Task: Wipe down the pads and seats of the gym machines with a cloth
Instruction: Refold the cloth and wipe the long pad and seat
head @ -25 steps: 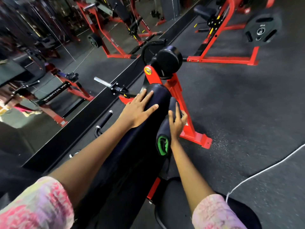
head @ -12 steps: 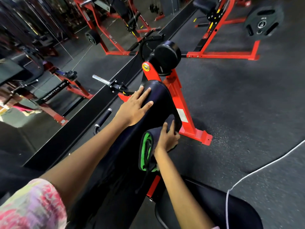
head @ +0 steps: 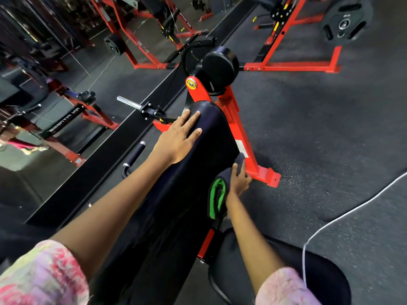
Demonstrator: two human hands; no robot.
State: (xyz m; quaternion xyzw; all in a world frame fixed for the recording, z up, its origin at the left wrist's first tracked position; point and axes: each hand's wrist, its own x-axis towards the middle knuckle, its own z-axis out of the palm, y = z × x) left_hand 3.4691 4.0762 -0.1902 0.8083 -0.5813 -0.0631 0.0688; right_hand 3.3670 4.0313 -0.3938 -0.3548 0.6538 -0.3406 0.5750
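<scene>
Head view, itemised. Long black vinyl pad [head: 176, 194] of a red steel gym machine [head: 233, 119]: runs away from me, up the middle. My left hand [head: 178, 139]: flat on the pad's far end, fingers straight and released, gripping nothing. My right hand [head: 239, 180]: on the pad's right flank, fingers curled round a folded dark cloth with a green inner layer [head: 218, 194], pressing it against the vinyl. Round black roller cushion [head: 220, 64]: beyond the pad, on the frame. Black seat [head: 286, 260]: lower right, under my forearm. White cord [head: 352, 208]: lying across the dark rubber floor [head: 319, 128]. Black weight plate [head: 345, 23]: upper right. Wall mirror [head: 55, 84]: left.
</scene>
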